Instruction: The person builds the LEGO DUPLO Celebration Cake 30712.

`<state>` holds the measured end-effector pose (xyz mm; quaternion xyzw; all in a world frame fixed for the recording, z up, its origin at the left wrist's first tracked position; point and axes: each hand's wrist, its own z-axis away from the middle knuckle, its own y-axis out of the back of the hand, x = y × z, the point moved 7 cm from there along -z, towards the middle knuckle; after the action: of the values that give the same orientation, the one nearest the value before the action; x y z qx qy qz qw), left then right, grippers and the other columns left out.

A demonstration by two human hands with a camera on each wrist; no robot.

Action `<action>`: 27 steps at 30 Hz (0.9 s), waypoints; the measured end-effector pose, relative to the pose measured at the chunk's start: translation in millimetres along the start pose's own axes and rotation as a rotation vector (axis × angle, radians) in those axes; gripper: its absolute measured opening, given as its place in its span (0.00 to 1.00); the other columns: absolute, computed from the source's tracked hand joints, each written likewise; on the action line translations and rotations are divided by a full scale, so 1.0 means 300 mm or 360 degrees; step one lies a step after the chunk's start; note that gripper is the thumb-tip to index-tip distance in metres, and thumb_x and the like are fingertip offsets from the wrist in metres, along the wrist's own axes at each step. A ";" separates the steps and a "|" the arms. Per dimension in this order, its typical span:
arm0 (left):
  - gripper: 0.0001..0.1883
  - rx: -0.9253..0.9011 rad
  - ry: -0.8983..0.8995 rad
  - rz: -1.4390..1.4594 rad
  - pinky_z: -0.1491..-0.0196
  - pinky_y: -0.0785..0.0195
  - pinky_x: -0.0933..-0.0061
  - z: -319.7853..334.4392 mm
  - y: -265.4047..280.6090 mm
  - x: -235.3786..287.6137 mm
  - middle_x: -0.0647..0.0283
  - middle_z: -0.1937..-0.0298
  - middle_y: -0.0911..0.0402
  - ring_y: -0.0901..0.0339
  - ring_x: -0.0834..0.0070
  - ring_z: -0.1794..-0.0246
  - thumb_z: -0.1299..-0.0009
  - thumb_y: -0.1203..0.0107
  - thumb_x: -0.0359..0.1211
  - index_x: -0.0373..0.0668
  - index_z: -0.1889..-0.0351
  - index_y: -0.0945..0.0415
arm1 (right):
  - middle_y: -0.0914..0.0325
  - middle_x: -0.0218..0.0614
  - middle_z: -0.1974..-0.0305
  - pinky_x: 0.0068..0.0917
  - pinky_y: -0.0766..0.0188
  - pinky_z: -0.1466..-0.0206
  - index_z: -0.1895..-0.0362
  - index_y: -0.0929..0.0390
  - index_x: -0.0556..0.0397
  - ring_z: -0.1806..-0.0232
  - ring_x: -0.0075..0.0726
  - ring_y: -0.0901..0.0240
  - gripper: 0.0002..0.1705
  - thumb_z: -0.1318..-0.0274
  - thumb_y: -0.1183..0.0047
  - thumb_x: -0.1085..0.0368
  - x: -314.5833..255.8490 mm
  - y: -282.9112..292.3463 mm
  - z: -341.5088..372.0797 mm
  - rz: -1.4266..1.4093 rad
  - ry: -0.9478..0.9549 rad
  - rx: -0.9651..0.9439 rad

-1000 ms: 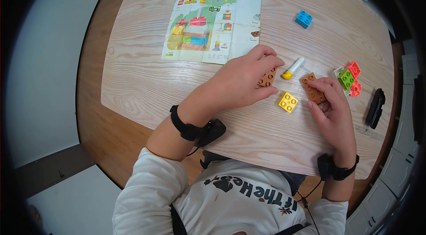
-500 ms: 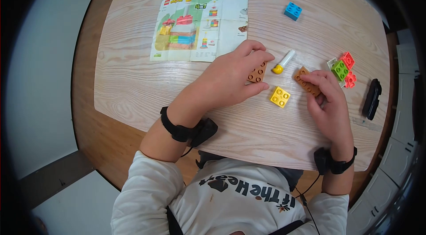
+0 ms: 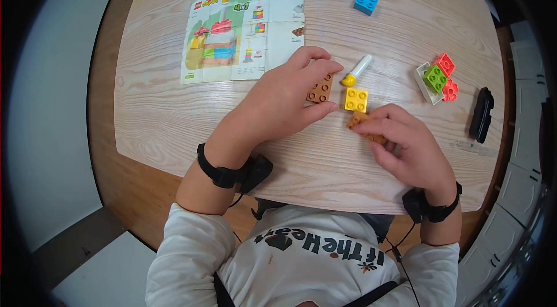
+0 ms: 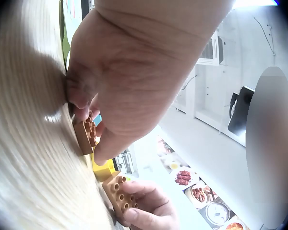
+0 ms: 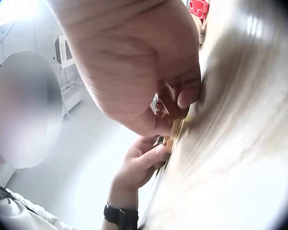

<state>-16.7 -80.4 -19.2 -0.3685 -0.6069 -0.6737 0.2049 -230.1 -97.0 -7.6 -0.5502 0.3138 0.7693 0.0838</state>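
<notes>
Head view takes in the pale wood bench (image 3: 156,110) before me, and I place everything on it by the yellow brick (image 3: 355,100). The creased picture booklet (image 3: 243,40) lies well to its left, reaching farther from me. My left hand (image 3: 278,95) is left of it, thumb and fingers curled round one brown brick (image 3: 319,89), which sits studs up on the bench. My right hand (image 3: 412,144) is on its near right side, pinching the second brown brick (image 3: 355,120); that one looks tilted, its far end right by the yellow brick's near edge, whether touching I cannot tell. Well to the right lies a black object (image 3: 481,115); less far that way is a white piece (image 3: 425,88). The white-and-yellow candle piece (image 3: 361,66) lies just beyond my landmark, the blue brick (image 3: 365,3) much farther beyond. Smallest, right of it, the green brick (image 3: 435,78), red brick (image 3: 445,64) and red flower piece (image 3: 450,91) cluster at the white piece.
</notes>
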 end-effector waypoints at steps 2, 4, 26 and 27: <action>0.30 -0.0002 0.0015 -0.0015 0.47 0.20 0.70 -0.001 0.004 0.003 0.57 0.27 0.27 0.19 0.65 0.44 0.29 0.27 0.32 0.47 0.28 0.22 | 0.20 0.37 0.50 0.29 0.22 0.56 0.39 0.14 0.50 0.56 0.36 0.20 0.25 0.40 0.39 0.80 0.006 0.032 -0.002 0.0053 0.0066 0.0232; 0.31 -0.0019 0.0040 -0.0024 0.50 0.22 0.72 -0.004 0.002 0.003 0.58 0.28 0.27 0.21 0.70 0.48 0.30 0.27 0.32 0.47 0.28 0.22 | 0.20 0.38 0.50 0.29 0.22 0.56 0.39 0.14 0.51 0.56 0.37 0.20 0.25 0.39 0.40 0.80 0.013 0.075 -0.005 0.0152 0.0073 0.0421; 0.33 0.0032 0.0005 0.0000 0.55 0.28 0.77 -0.008 0.005 0.020 0.63 0.33 0.25 0.31 0.77 0.60 0.31 0.29 0.24 0.46 0.26 0.23 | 0.21 0.34 0.45 0.23 0.25 0.57 0.34 0.17 0.49 0.55 0.29 0.23 0.28 0.39 0.39 0.80 0.043 0.111 -0.008 0.0168 0.0073 0.0586; 0.33 0.0032 0.0018 0.0012 0.56 0.28 0.77 -0.008 0.006 0.018 0.63 0.33 0.25 0.31 0.78 0.60 0.31 0.29 0.24 0.46 0.26 0.23 | 0.21 0.34 0.45 0.23 0.25 0.57 0.35 0.16 0.49 0.55 0.30 0.23 0.28 0.39 0.39 0.80 0.045 0.111 -0.010 0.0153 0.0066 0.0578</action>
<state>-19.4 -82.0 -13.8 -0.3650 -0.6110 -0.6688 0.2146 -248.7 -127.8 -7.3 -0.5261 0.4750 0.6917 0.1384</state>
